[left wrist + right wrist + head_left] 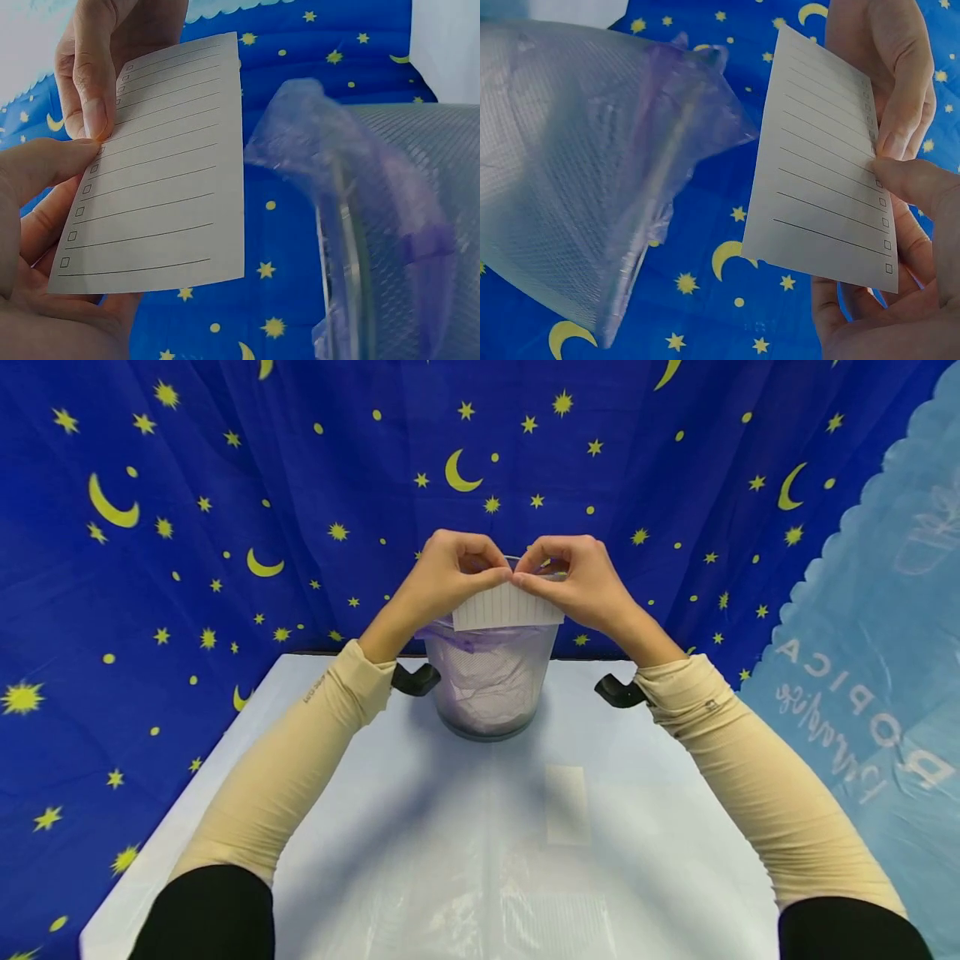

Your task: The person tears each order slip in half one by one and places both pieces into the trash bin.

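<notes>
A lined checklist sheet (504,609), with a column of small tick boxes along one long edge, is held over the near rim of a mesh waste bin (491,685). My left hand (455,568) pinches that boxed edge between thumb and fingers. Beside it, my right hand (576,578) pinches the same edge, the two thumb tips meeting near its middle. In the left wrist view, the sheet (161,180) looks flat and whole. A translucent purple bin liner (697,112) folds over the bin's rim and hangs loosely inside.
The bin stands at the far end of a white table (450,827). A pale rectangular slip (567,806) lies right of centre, and a faint lined sheet (570,922) lies near the front. Behind hangs a blue star-and-moon curtain (300,468); a light blue cloth (862,635) hangs at right.
</notes>
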Motion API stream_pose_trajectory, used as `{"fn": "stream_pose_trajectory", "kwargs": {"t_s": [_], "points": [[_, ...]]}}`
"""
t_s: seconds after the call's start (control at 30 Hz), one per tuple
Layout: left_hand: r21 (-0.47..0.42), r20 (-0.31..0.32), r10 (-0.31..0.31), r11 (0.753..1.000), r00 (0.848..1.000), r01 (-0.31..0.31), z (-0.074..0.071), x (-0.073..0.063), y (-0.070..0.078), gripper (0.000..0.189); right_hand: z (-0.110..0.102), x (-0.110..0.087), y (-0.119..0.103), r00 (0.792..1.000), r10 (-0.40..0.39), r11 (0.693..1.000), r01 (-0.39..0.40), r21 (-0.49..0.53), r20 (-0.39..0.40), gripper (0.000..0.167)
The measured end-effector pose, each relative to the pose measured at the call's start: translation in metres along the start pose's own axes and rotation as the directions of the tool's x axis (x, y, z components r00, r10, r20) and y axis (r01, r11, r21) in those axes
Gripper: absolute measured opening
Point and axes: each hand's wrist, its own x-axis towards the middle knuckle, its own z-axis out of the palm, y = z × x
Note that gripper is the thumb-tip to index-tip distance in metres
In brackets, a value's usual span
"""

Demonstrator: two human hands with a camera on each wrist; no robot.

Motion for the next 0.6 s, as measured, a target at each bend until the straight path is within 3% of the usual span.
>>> {"fn": "stream_pose_trajectory", "kwargs": {"t_s": [0.27,0.6], "points": [[0.017,-0.019,-0.016,1.0,1.0,0.017,-0.011,0.015,0.002,0.012,-0.006,0.016,-0.004,0.999,0.045,0.999,-0.045,-0.018,-0.02,0.016],[0.022,-0.026,-0.054,0.998,0.998,0.055,-0.015,0.034,-0.009,0.012,-0.007,0.033,0.005,0.995,0.093,0.995,-0.095,-0.035,-0.043,0.019]]}}
